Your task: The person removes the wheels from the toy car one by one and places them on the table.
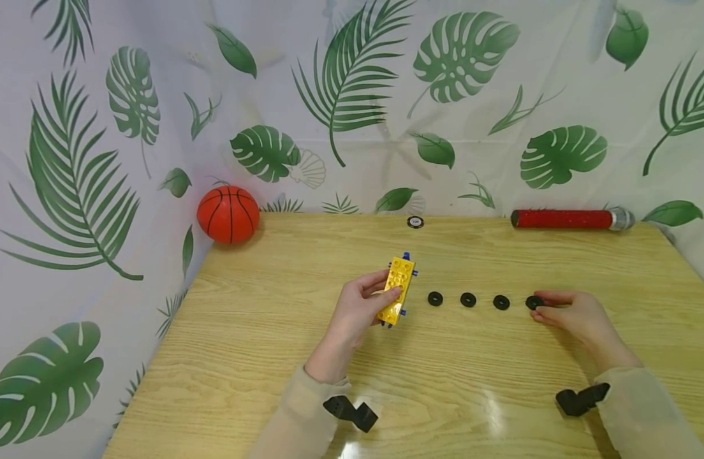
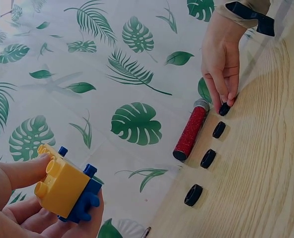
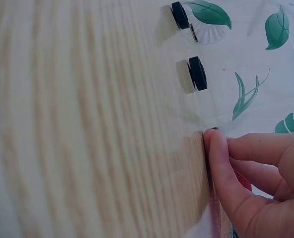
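My left hand (image 1: 360, 309) grips a yellow toy-brick car body (image 1: 398, 287) with a blue base and blue axle stubs, held above the table. In the left wrist view the studded yellow block (image 2: 65, 186) lies between thumb and fingers, blue base (image 2: 85, 201) facing right. At the right end of a row of black toy wheels, my right hand (image 1: 578, 315) pinches one wheel (image 1: 534, 303) between thumb and fingers. The other wheels, the nearest to the car body (image 1: 435, 298), the middle one (image 1: 468, 299) and the third (image 1: 501, 302), lie flat on the wood.
On the wooden table (image 1: 243, 363), an orange toy basketball (image 1: 228, 215) sits at the back left corner. A black-and-white round chip (image 1: 415, 222) lies near the back edge. A red toy microphone (image 1: 570, 219) lies at the back right, against the leaf-print cloth (image 1: 352, 95).
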Motion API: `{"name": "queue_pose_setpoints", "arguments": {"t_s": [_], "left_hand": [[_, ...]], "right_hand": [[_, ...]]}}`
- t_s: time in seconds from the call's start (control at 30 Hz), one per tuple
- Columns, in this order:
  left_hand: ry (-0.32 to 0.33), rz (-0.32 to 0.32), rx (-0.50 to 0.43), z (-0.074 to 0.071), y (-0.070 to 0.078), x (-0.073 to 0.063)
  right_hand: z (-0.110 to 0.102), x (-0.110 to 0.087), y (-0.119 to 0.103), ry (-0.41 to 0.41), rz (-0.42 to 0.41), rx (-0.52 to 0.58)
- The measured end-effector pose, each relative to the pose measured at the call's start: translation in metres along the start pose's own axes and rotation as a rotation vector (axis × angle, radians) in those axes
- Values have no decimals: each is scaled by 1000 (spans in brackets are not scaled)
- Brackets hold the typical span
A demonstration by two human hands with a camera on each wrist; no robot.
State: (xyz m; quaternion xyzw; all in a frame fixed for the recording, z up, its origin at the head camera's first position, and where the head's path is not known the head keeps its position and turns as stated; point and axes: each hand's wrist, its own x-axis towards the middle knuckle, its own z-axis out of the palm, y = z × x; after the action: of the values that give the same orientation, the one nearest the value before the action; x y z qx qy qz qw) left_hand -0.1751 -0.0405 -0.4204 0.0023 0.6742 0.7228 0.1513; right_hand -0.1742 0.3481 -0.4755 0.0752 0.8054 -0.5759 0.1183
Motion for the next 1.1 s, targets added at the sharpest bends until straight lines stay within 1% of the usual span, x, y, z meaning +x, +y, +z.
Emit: {"name": "queue_pose_setpoints", "arguments": {"t_s": [0.27, 0.37, 0.5, 0.6, 0.7, 0.83, 0.9, 0.97, 1.1], "left_hand": [[2, 3, 2, 0, 2, 1], [5, -6, -4, -1, 2, 1], [6, -15, -13, -1, 2, 1], [0, -8, -13, -2, 1, 1], [-12, 5, -16, -1, 0, 1], [-18, 20, -20, -1, -1, 1], [-10, 25, -27, -2, -1, 2], [1, 32, -32, -3, -1, 2], [13, 34, -26, -4, 0, 1]], "right_hand": [[-2, 2, -2, 7, -35, 26], [-2, 1, 0, 32, -59, -26], [-3, -4, 0, 79, -82, -151], [-2, -7, -5, 106, -97, -185], [0, -11, -12, 123, -109, -159], [5, -15, -24, 131, -122, -92], [8, -18, -30, 130, -143, -68], [11, -20, -35, 119, -178, -17], [19, -25, -47, 109, -245, 4]]}}
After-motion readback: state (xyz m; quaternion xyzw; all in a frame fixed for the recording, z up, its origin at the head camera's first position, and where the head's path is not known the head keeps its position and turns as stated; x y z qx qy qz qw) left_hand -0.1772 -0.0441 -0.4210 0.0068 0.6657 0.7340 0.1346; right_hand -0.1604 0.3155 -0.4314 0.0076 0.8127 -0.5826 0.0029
